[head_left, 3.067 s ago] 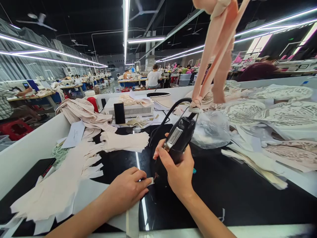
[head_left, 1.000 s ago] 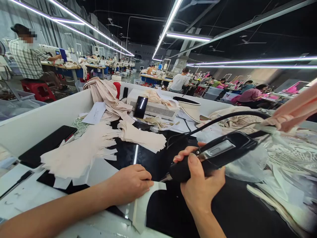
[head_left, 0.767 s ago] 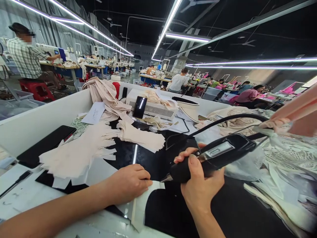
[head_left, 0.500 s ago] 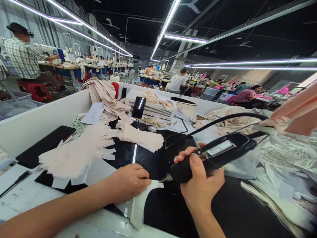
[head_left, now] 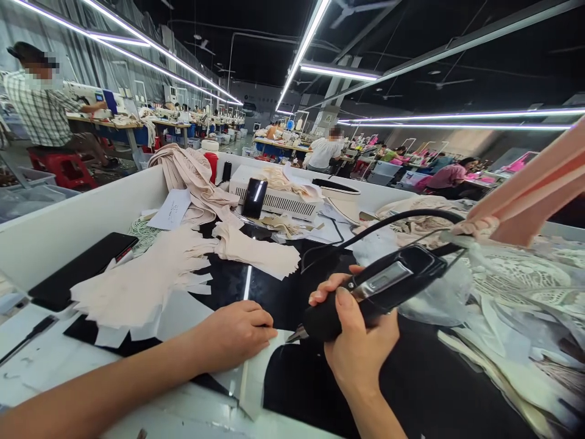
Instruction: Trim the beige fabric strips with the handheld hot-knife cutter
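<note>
Long white tube lights (head_left: 305, 49) run beneath a dark ceiling over a sewing hall, where a person in a checked shirt (head_left: 39, 113) sits at the left; lettering on the grey back wall (head_left: 269, 99) is too small to read. Nearer, a black glossy worktop (head_left: 297, 390) lies inside a raised white rim (head_left: 86, 213). Its white paper slip (head_left: 171, 209) carries printed lines, also too tiny to make out, and rests beside a draped heap of pale pink fabric (head_left: 185, 174). An upright black phone (head_left: 255, 198) stands before a white slotted metal box (head_left: 287, 204). Two fanned stacks of cream fabric pieces (head_left: 146, 280) lie left of centre and behind the hands. The right hand (head_left: 361, 338) has its grip wrapped firmly around a black handheld tool with a silver plate (head_left: 384, 286), tilted, its rear end hung from a knotted peach fabric band (head_left: 525, 189). Its pointed metal tip (head_left: 298, 333) is at the upper end of a thin white curved piece (head_left: 260, 369), near the worktop's front edge; actual contact is unclear. The left hand (head_left: 240, 338) presses bent fingers onto that piece; whether its grip also pinches it, I cannot tell.
</note>
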Demonstrator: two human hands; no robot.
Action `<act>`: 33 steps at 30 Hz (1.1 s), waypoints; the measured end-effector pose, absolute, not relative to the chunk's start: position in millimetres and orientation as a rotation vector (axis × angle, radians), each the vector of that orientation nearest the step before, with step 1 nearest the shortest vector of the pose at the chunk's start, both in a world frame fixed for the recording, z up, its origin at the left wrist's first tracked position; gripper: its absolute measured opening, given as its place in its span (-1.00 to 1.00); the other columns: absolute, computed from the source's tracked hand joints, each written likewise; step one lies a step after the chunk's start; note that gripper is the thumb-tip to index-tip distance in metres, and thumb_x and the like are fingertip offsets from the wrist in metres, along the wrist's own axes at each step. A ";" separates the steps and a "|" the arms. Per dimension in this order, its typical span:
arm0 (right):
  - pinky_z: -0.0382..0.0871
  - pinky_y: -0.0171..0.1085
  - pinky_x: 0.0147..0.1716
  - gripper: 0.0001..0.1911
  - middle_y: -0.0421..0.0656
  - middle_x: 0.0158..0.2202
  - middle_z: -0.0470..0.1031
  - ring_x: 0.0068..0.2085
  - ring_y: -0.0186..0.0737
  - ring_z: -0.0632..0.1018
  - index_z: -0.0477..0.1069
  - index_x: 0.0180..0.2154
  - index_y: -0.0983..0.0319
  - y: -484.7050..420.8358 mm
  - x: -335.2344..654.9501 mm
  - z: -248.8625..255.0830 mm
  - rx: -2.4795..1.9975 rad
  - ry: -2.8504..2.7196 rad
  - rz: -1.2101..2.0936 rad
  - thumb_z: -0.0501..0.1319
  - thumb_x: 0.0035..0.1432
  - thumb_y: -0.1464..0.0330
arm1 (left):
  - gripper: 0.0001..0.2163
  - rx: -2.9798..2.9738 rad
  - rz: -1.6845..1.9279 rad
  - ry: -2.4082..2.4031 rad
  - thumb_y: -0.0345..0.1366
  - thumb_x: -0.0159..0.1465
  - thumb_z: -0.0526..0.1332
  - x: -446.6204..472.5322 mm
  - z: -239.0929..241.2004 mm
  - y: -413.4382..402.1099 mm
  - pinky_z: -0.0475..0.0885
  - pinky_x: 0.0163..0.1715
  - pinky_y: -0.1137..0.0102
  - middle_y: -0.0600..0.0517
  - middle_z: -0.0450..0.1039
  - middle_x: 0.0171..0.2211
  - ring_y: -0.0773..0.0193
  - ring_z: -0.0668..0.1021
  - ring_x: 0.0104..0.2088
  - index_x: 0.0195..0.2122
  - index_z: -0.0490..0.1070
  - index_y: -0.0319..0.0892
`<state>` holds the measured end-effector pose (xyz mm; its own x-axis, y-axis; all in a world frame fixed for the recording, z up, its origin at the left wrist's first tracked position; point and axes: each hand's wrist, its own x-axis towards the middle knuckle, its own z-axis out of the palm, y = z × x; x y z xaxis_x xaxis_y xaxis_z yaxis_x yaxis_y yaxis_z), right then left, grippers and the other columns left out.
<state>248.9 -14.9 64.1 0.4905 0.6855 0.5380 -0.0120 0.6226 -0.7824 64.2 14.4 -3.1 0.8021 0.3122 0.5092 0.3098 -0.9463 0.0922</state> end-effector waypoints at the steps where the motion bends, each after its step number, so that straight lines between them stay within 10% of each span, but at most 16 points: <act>1: 0.53 -0.26 -0.49 -0.66 -0.30 -0.40 0.53 -0.50 -0.31 0.53 0.47 -0.10 0.11 -15.3 249.9 65.7 -0.795 -0.959 0.486 0.48 0.11 0.30 | -0.83 2.979 0.848 0.510 -0.45 0.51 0.16 64.3 -3.2 14.5 0.53 -0.03 0.33 -0.05 0.59 -0.14 0.19 0.59 -0.15 -0.11 0.56 -0.23; 22: 0.52 -0.24 -0.44 -0.59 -0.30 -0.39 0.54 -0.48 -0.31 0.53 0.45 -0.07 0.13 -19.6 253.8 59.5 -0.879 -0.934 0.414 0.50 0.11 0.21 | -0.82 3.159 0.960 0.657 -0.49 0.50 0.14 65.7 -3.0 4.6 0.47 0.16 0.26 -0.09 0.56 -0.05 0.17 0.58 -0.01 0.05 0.46 -0.28; 33: 0.53 -0.25 -0.42 -0.60 -0.30 -0.39 0.56 -0.48 -0.31 0.55 0.44 -0.07 0.15 -38.4 247.3 59.4 -0.893 -0.928 0.364 0.52 0.12 0.26 | -0.76 3.079 0.338 0.974 -0.69 0.31 0.18 66.2 10.7 -25.1 0.46 -0.19 0.35 -0.04 0.48 -0.13 0.16 0.53 -0.20 -0.17 0.36 -0.19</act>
<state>247.3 -38.4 59.4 0.5733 0.6210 0.5345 0.0912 0.5999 -0.7948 66.2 -25.1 10.7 0.7990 0.5561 0.2287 0.5781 -0.8151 -0.0376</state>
